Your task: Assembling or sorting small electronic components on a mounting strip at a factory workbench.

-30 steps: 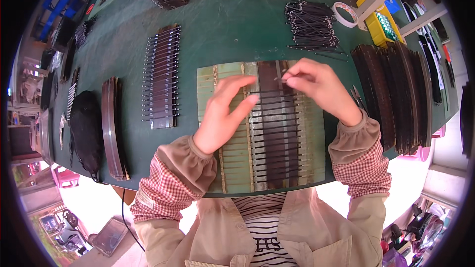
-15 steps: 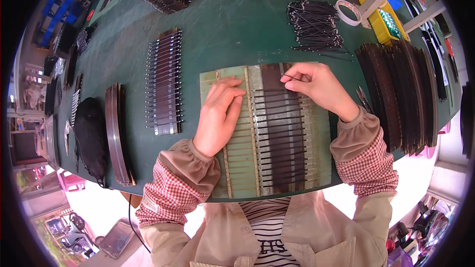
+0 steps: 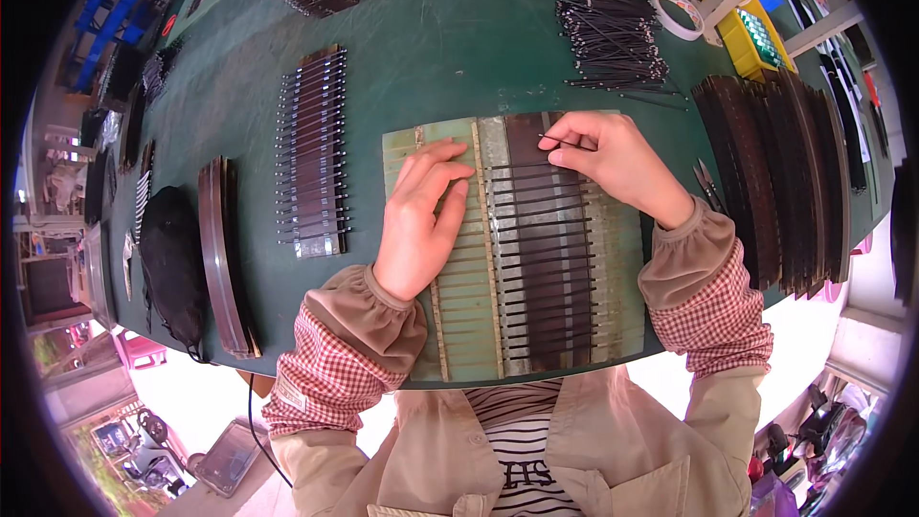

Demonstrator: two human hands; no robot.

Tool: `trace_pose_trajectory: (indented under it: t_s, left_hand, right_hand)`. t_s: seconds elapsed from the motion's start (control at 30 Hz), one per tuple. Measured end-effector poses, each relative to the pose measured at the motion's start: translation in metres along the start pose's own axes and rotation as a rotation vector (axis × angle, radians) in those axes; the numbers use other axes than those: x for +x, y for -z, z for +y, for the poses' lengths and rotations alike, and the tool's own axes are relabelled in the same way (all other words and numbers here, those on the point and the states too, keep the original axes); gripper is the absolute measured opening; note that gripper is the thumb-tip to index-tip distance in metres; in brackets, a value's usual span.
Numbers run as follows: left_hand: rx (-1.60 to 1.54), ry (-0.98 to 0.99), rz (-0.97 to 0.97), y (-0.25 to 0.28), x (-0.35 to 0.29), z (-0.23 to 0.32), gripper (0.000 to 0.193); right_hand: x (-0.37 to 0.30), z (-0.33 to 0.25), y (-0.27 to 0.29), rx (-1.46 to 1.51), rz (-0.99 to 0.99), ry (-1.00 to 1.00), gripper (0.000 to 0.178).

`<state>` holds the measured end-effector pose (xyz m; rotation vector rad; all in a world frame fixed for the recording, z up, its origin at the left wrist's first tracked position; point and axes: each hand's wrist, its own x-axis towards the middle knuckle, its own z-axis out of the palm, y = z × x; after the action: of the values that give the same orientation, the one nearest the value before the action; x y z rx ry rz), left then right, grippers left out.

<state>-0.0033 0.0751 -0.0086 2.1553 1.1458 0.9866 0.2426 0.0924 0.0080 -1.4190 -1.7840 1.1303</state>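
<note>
A pale green grooved board (image 3: 459,325) lies before me on the table, with a dark brown strip (image 3: 546,278) along its right half. Several thin black rods (image 3: 541,220) cross that strip in evenly spaced rows. Over the strip's far end, my right hand (image 3: 608,158) pinches one thin black rod (image 3: 565,142) between thumb and fingertips. My left hand (image 3: 421,225) rests on the board's left half, fingers loosely bent and thumb apart, holding nothing. Its fingertips lie close to the raised ridge down the board's middle.
A heap of black rods (image 3: 613,38) lies beyond my right hand, beside a white tape roll (image 3: 678,14). Dark strips (image 3: 766,182) and tweezers (image 3: 708,187) are at right. A rod-filled strip (image 3: 316,153), curved strips (image 3: 225,258) and a black pouch (image 3: 172,268) are at left.
My right hand, still pinching the thin black rod, has shifted slightly left. The left hand stays on the board. The whole view has shifted a little.
</note>
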Motion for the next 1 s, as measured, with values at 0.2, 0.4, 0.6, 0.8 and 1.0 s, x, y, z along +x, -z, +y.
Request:
trace_pose_trajectory:
  t_s: [0.2, 0.4, 0.6, 0.8, 1.0]
  left_hand:
    - [0.033, -0.024, -0.014, -0.001, -0.004, 0.002, 0.021]
    - [0.239, -0.167, -0.104, -0.006, -0.002, 0.004, 0.036]
    - [0.431, -0.222, -0.146, -0.006, 0.002, 0.009, 0.046]
    - [-0.145, 0.137, 0.063, 0.015, 0.004, 0.010, 0.054]
    - [-0.874, 0.158, 0.506, 0.069, 0.039, 0.043, 0.067]
  right_hand:
    - [-0.003, 0.000, -0.004, -0.022, 0.005, 0.021, 0.014]
    - [-0.006, 0.002, -0.012, -0.192, 0.088, 0.109, 0.013]
    - [-0.013, -0.005, -0.007, -0.445, 0.183, 0.076, 0.010]
    - [-0.005, 0.016, 0.032, -0.040, 0.435, 0.236, 0.013]
    - [-0.027, 0.047, 0.042, 0.153, 0.386, 0.047, 0.014]
